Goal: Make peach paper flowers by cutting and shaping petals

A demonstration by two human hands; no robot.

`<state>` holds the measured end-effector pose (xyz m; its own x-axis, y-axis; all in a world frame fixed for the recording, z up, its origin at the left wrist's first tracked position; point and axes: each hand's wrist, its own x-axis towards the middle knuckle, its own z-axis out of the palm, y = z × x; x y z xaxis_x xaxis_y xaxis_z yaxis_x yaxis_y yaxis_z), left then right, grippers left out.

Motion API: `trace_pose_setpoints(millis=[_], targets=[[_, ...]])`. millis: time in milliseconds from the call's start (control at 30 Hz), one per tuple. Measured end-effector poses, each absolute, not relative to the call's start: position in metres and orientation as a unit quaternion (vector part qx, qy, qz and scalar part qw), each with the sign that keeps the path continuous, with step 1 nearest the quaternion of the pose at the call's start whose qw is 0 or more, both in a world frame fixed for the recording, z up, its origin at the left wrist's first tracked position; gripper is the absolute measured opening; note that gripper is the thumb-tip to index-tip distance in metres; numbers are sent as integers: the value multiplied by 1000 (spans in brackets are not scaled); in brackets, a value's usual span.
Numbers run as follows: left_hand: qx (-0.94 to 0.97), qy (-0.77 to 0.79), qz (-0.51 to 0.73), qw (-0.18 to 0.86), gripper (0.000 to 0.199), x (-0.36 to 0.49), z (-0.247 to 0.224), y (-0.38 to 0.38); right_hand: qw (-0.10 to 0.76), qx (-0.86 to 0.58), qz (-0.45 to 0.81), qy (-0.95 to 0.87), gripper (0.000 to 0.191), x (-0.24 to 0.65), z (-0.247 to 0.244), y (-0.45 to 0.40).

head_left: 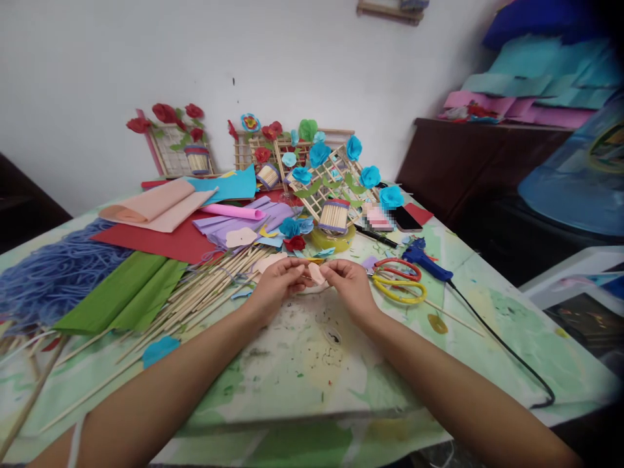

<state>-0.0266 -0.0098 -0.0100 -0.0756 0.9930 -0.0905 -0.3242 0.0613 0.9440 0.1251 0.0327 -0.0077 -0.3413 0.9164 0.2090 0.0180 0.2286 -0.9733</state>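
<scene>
Above the middle of the table, my left hand (281, 283) and my right hand (350, 283) meet around a small piece of pale pink paper (316, 273). The fingers of both hands pinch it from either side. Just beyond them lie more pale pink paper cutouts (242, 238), partly covered by other scraps. Scissors (398, 283) with red and yellow handles rest right of my right hand. A blue glue gun (425, 260) lies farther right, its black cord running toward the table's right edge.
Thin wooden sticks (214, 286), green crepe paper (114, 292) and blue yarn (53, 276) fill the left side. Stick lattices with paper flowers (324, 179) stand at the back. A roll of yellowish tape (336, 238) and a phone (405, 220) lie behind my hands.
</scene>
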Motion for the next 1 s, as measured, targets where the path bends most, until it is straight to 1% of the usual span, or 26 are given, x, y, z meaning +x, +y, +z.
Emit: trace_pose_setpoints(millis=[100,167,267,333,400,500,600,800,1000], targets=[[367,460,568,575,31,-25,-9,-11,457,-386,407,-691,15,124,-8,30],[376,458,558,581,31,-25,-10,-11,447,-384,357,-725,14,124,-8,27],[396,460,545,578,28,-23,-12,-11,422,-365,348,-754,12,123,-9,23],[415,468,538,566,27,-23,-14,-11,410,-359,378,-749,9,122,-10,23],[436,478,529,549,27,-23,-16,-10,409,-354,438,-718,7,122,-13,26],[461,483,522,531,26,-24,-17,-10,413,-332,548,-647,11,123,-16,33],[458,484,527,527,24,-25,-17,-9,418,-328,613,-585,14,124,-17,39],[425,483,550,532,22,-28,-15,-8,430,-343,637,-539,12,126,-14,41],[438,500,547,509,21,-28,-13,-8,403,-345,640,-556,10,126,-14,41]])
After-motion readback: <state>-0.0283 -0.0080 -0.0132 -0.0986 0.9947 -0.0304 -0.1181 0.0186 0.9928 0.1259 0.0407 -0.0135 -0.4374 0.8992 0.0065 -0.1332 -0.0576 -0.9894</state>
